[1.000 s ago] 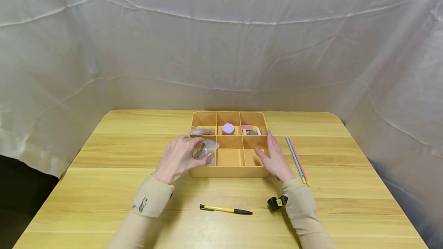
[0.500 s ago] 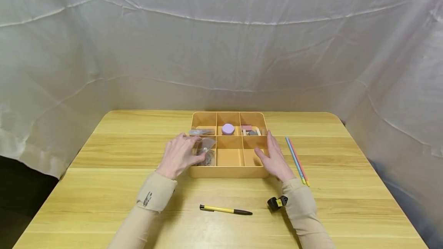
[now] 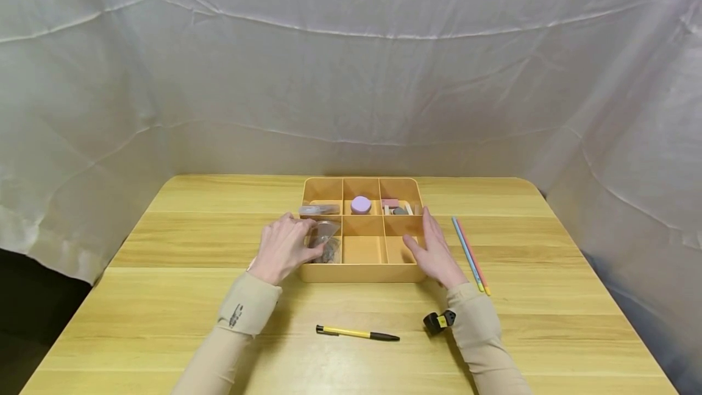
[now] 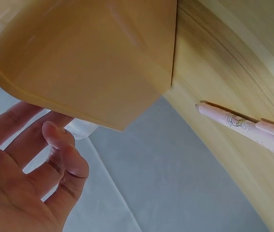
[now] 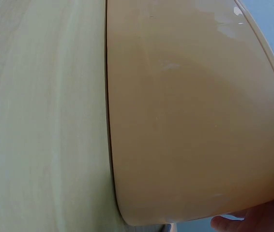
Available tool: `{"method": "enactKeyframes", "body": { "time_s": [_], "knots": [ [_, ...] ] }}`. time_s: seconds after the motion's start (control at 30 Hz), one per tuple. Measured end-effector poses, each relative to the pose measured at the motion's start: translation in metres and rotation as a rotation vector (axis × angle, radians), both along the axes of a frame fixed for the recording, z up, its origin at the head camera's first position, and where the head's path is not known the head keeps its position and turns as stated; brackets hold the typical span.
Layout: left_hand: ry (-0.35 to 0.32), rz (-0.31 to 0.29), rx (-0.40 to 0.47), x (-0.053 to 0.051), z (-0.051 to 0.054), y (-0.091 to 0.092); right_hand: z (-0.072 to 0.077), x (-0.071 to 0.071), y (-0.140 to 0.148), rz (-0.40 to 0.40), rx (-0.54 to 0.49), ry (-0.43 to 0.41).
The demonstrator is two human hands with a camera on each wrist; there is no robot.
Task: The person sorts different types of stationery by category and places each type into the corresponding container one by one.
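A yellow-orange divided organizer box (image 3: 361, 272) sits on the table. My left hand (image 3: 285, 249) reaches over its front-left compartment, fingers curved at a clear plastic bag (image 3: 330, 233) with small dark contents. In the left wrist view, the curled fingers of the left hand (image 4: 40, 164) are by the box rim, and a bit of clear plastic shows behind it. My right hand (image 3: 437, 255) rests at the box's right side, fingers straight along the outer wall and thumb over the front-right compartment. Only fingertips show in the right wrist view.
Back compartments hold a clear packet (image 3: 320, 209), a purple round item (image 3: 361, 205) and small pink, white and grey pieces (image 3: 398, 207). A yellow-black pen (image 3: 358, 333) lies in front, blue (image 3: 468, 255) and pink pencils (image 3: 474, 256) right, a pink pen (image 4: 243, 124) left.
The left hand has shifted slightly and lowered the clear bag deeper into the front-left compartment. The right hand has stayed still at the box's side.
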State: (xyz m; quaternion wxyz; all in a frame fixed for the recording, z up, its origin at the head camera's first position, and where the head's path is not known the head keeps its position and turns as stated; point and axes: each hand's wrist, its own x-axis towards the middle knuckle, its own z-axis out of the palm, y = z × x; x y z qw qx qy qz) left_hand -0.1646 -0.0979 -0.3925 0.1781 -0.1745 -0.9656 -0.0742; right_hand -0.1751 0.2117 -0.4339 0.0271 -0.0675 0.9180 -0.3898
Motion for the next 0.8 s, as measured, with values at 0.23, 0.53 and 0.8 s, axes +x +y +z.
{"method": "enactKeyframes", "body": {
  "time_s": [0.23, 0.53, 0.8],
  "knots": [
    [-0.005, 0.017, -0.028, -0.001, -0.004, 0.001, 0.0, 0.0, 0.001, -0.001, -0.004, -0.014],
    [0.033, -0.009, 0.057, 0.005, -0.003, -0.003, 0.0, 0.001, 0.0, 0.003, -0.003, -0.004],
    [0.099, 0.025, 0.378, 0.022, -0.015, 0.0, 0.003, 0.002, 0.001, 0.009, -0.001, -0.024]
  ]
}}
